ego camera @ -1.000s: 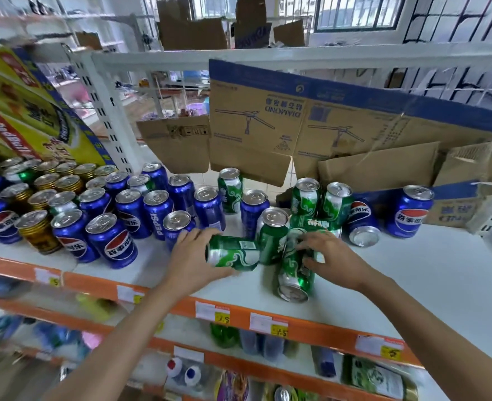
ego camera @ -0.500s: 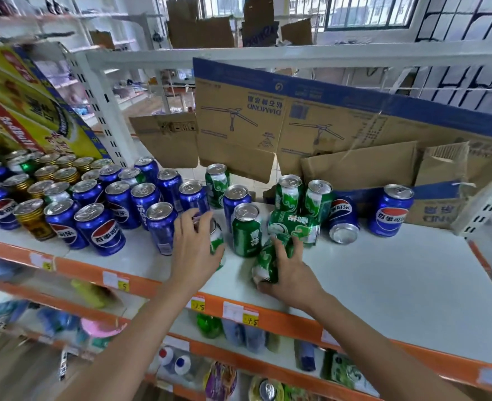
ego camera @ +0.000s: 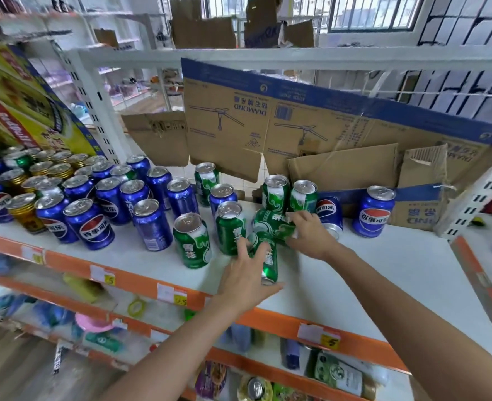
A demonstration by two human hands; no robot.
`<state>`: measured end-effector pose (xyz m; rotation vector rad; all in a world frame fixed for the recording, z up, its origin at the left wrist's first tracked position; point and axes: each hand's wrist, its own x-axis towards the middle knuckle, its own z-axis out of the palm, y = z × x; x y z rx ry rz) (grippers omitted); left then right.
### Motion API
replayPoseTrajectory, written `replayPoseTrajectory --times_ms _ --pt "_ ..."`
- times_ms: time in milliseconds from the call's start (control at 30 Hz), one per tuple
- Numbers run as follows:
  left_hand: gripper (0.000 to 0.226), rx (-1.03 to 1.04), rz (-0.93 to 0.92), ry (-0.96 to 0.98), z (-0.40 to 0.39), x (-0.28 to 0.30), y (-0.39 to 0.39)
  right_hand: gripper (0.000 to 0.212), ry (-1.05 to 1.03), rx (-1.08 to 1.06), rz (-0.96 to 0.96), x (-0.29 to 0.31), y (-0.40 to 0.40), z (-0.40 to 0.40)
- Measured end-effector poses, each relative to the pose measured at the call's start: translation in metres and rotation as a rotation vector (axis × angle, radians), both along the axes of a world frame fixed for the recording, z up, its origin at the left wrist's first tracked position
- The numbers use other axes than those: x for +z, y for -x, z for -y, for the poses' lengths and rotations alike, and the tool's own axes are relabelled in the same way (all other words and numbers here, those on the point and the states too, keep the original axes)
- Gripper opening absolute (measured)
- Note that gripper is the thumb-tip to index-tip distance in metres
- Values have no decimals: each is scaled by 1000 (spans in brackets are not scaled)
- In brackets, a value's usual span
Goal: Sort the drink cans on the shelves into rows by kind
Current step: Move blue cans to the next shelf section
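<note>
**Two hands on the green cans**

Head view: A white shelf (ego camera: 383, 273) with an orange front edge holds lots of drink cans. The left hand (ego camera: 246, 277) reaches over a green can (ego camera: 266, 260) that leans over near the front of the shelf. Its fingers are spread out and lie on the can, with the thumb sticking out to the right; I cannot tell if they curl round it. The right hand (ego camera: 311, 233) is just behind it. Its fingers curl over a second green can (ego camera: 272, 225) that lies on its side, touching the leaning one.

Two more green cans stand up straight just to the left: one near the front (ego camera: 192, 241) and one right beside the left hand's fingers (ego camera: 229, 228). Behind the lying can, two green cans (ego camera: 289, 195) stand side by side against the cardboard. One more green can (ego camera: 207, 180) stands farther back, among the blue ones.

A big bunch of blue cans (ego camera: 117, 204) stands on the left part of the shelf. Gold cans (ego camera: 56, 169) sit behind them at the far left. A blue can (ego camera: 328, 215) lies tipped over just right of the right hand, and another blue can (ego camera: 375, 211) stands alone farther right.

Brown cardboard (ego camera: 268, 120) with a blue stripe leans along the back of the shelf. Yellow price tags (ego camera: 178, 296) stick to the orange edge.
</note>
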<state>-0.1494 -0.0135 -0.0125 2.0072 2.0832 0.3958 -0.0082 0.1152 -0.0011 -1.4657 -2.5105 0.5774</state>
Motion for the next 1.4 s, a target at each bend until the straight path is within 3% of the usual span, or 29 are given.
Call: replayPoseTrajectory --times_ms 133,300,400,533,633,800,967,1033,1133,1400 --pt "71 -26 128 92 -7 12 22 67 -42 -80 53 -14 7 -6" --pt "64 -22 224 -140 -12 38 27 67 -79 -66 98 -13 13 2" --pt "57 -36 177 -182 -18 41 22 72 -14 -65 -3 -3 -7 7" --pt "53 -49 155 -196 -32 29 19 61 -158 -96 -181 27 -20 0" --pt "46 -69 158 -269 -37 21 16 54 -194 -39 -80 34 -17 0" --pt "44 -94 301 -414 -36 7 12 55 -149 -60 -149 29 -30 3" --pt "57 -88 207 -382 -50 7 6 43 -25 -175 -327 39 -43 -3" --pt "63 -104 154 -324 -50 8 7 38 -140 -224 -161 28 -54 -14" --pt "71 -122 114 -311 -46 5 11 50 -63 -152 28 -2 -64 -15" --pt "61 -107 -1 -314 -47 21 -6 69 -54 -608 -248 -22 -74 -18"
